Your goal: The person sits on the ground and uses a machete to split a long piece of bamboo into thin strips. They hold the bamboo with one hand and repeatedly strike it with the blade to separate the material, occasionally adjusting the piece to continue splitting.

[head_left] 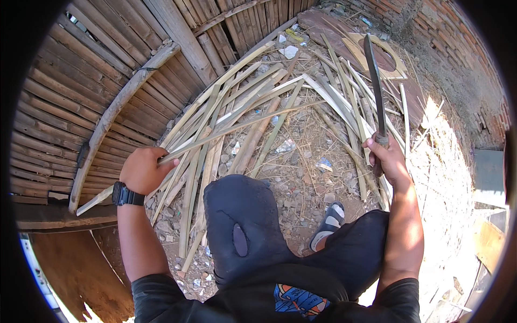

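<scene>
Right hand point(389, 160) clamped round machete point(376, 81) — handle point(382, 139) partly hidden; left hand point(141, 170) tight on bamboo strip point(237, 128)

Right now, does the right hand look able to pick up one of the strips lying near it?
Probably not: the right hand is wrapped around the handle of the machete, so its grip is taken. The strips look largely exposed, so a free hand could likely reach them.

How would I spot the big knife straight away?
Start at the brick wall, upper right. Below and left of it, the right hand grips the knife by its handle. Its long dark blade stands out from the pale strips nearby.
</scene>
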{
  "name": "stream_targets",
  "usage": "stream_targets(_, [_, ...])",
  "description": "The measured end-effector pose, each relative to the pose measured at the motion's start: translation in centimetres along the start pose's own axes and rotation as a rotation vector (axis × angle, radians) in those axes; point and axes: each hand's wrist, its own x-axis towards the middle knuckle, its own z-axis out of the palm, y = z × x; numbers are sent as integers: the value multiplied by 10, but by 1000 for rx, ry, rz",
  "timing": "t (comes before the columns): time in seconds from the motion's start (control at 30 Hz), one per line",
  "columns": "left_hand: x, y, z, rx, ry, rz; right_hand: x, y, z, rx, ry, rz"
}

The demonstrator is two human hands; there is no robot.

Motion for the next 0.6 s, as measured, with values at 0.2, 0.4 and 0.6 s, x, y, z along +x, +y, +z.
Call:
stream_targets(0.2, [56,90,-44,109,-157,250,4,-34,89,80,-310,-273])
stream_targets(0.4, [69,160,-66,183,-238,463,18,-14,103,-10,-307,-388])
stream_targets(0.6, [56,198,-82,233,-58,528,27,16,114,71,-227,-272])
